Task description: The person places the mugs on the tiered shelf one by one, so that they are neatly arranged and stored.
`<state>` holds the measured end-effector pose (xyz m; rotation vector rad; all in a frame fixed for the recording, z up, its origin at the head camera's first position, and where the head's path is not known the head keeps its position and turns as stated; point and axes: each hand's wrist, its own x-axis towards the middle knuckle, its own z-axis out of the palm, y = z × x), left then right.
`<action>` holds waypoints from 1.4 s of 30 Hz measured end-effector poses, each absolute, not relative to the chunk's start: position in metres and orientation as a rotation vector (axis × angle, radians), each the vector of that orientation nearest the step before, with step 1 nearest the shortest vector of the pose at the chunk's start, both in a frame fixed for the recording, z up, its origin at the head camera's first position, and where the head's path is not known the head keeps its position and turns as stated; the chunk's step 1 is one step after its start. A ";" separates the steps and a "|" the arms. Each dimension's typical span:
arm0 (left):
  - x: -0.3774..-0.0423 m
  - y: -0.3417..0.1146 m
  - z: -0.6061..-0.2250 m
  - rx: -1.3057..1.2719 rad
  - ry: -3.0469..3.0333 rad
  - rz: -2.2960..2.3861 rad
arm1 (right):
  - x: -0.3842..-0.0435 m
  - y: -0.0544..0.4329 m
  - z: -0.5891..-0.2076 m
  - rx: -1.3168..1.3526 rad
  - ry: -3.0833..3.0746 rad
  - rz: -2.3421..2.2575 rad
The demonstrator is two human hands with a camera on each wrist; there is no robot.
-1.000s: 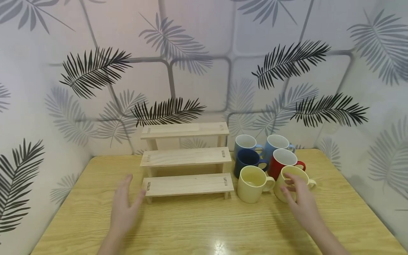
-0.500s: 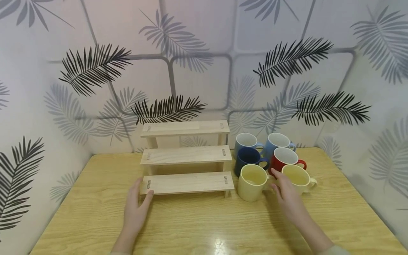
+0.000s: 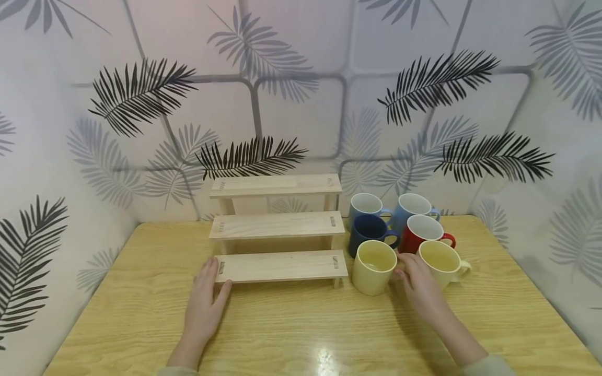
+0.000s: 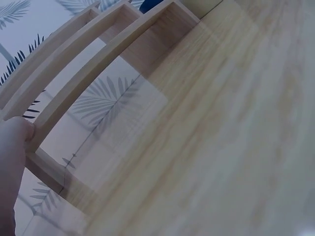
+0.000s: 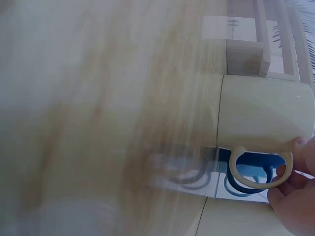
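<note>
A pale wooden three-step rack (image 3: 282,265) stands against the wall. My left hand (image 3: 204,303) holds the left end of its lowest step, thumb at the front edge and fingers along the side; the left wrist view shows a digit (image 4: 19,129) touching that corner. My right hand (image 3: 423,284) pinches the handle (image 5: 263,185) of the front left pale yellow mug (image 3: 373,271), which stands upright on the table beside the rack. A second pale yellow mug (image 3: 439,258) is partly hidden behind that hand.
Behind the yellow mugs stand a dark blue mug (image 3: 368,235), a red mug (image 3: 416,240) and two light blue mugs, one at left (image 3: 356,208), one at right (image 3: 404,209). Patterned wallpaper (image 3: 301,120) surrounds the wood-grain table (image 3: 282,334).
My left hand has moved right onto the lowest step's end. My right hand has shifted left from the right yellow mug to the handle of the left one. The mugs stay in place.
</note>
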<state>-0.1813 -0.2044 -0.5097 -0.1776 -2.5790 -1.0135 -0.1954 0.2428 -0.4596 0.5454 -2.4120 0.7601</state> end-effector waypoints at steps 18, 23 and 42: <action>-0.184 -0.203 -0.512 -0.201 -2.629 -0.904 | -0.187 0.239 -0.469 0.388 -2.330 1.230; -0.182 -0.203 -0.512 -0.198 -2.635 -0.927 | -0.190 0.241 -0.478 0.307 -2.240 1.468; -0.178 -0.205 -0.510 -0.169 -2.637 -0.982 | -0.193 0.222 -0.494 -0.046 -1.738 2.052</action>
